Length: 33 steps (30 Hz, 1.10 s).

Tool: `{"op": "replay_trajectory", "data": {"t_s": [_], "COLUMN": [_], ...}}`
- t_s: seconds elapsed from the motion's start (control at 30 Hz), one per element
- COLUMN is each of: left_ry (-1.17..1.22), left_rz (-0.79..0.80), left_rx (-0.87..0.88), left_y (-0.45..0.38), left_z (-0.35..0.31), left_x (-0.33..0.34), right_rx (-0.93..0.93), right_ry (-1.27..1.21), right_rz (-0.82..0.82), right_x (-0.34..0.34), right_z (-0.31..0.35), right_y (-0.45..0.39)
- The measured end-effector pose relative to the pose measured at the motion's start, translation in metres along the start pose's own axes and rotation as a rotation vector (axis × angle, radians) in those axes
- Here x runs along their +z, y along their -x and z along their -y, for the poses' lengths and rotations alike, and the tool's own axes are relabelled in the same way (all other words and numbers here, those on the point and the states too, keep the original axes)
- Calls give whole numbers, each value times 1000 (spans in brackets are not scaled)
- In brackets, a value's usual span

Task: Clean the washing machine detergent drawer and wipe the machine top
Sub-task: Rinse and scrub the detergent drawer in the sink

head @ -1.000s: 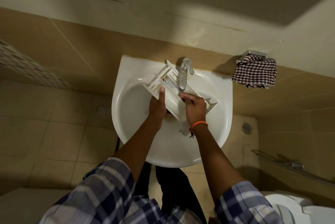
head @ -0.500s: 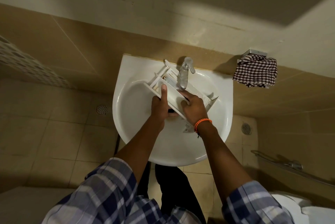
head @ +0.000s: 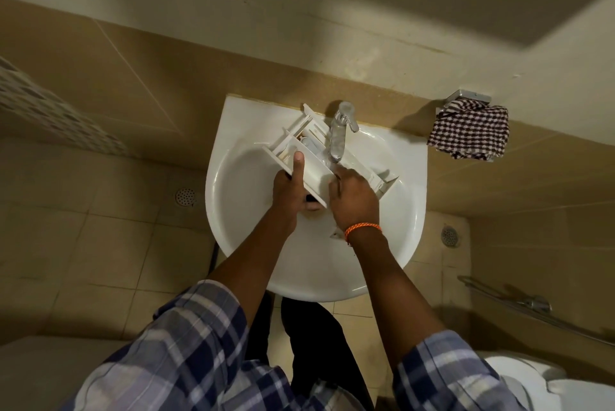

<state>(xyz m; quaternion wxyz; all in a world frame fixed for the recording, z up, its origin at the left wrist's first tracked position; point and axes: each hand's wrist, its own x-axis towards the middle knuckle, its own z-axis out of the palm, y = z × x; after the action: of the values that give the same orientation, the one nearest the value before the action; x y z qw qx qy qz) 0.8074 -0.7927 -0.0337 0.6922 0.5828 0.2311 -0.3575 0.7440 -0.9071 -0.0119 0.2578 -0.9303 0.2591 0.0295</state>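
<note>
Head view: both hands grip the detergent drawer (head: pixel 316 167) over the sink (head: pixel 239 211), under the tap (head: pixel 337 134) at 12 o'clock. Left hand (head: pixel 289 187) steadies its wall, right hand (head: pixel 352 201) clasps the near side; wet plastic could slip and crack against porcelain.

Our left hand (head: pixel 289 189) grips with the thumb straight up along its fingers; our right hand (head: pixel 353 199), orange thread on wrist, curls its fingers downward.

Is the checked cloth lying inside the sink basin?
No: the checked cloth hangs from a wall holder to the right of the sink, outside the basin.
</note>
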Motion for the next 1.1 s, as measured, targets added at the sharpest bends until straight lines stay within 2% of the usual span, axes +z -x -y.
{"op": "replay_trajectory", "data": {"t_s": [0.1,0.27,0.37,0.5,0.6,0.7,0.77,0.87,0.97,1.03,1.1], "left_ry": [-6,-8,27,9,-10,-41,-27,3,10,16,32], "left_rz": [-10,-11,19,10,-16,-16,-8,16,23,18,8], "left_rx": [13,38,31,28,31,75,61,33,26,32,41], "left_y": [-1,-1,-2,-3,-6,-8,-7,-6,-5,-5,-4], "left_z": [0,-5,-5,-7,-4,-4,-6,-5,-2,1,1], "left_x": [-1,-4,-6,-6,-5,-7,-9,-10,-9,-9,-10], "right_rx": [65,-36,-90,54,62,-7,-60,-100,-39,-12,-47], "right_ry": [46,-276,-166,105,43,-189,-249,-91,152,158,53], "right_rz": [-91,116,129,-91,-118,16,76,75,-48,-116,-106], "right_x": [7,18,9,4,16,26,22,9,4,6,11], "right_z": [12,18,8,11,25,26,18,4,2,7,11], "right_y": [0,-5,-8,-2,1,-5,-8,-12,-9,-4,-3]}}
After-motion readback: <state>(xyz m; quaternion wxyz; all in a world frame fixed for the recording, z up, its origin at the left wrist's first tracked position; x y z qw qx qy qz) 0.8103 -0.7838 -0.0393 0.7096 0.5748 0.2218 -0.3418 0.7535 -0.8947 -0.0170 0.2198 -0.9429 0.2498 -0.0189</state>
